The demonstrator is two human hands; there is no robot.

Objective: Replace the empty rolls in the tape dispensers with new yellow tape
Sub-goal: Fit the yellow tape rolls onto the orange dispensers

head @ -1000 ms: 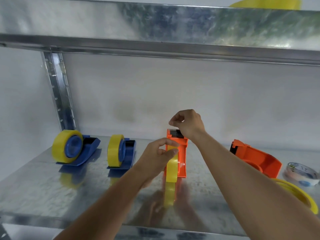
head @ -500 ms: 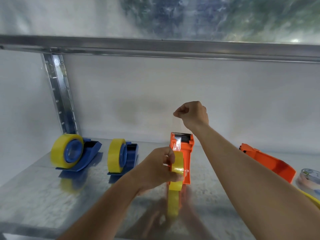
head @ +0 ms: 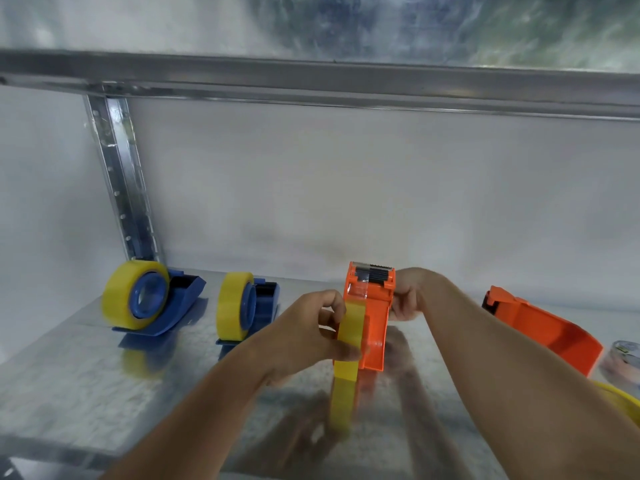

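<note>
An orange tape dispenser stands on the metal shelf, its serrated cutter pointing away from me. A yellow tape roll sits on its left side. My left hand grips that roll, thumb and fingers around its rim. My right hand holds the dispenser's right side near the cutter. A strip of tape lies over the cutter. Two blue dispensers at the left each carry a yellow roll. A second orange dispenser lies at the right with no roll visible in it.
A printed tape roll and part of a yellow roll lie at the right edge. An upper shelf beam hangs overhead. A perforated metal upright stands at the back left, with a white wall behind.
My right hand came down from above the cutter, where it pinched the tape end, and now grips the dispenser's right side. My left hand stays on the roll.
</note>
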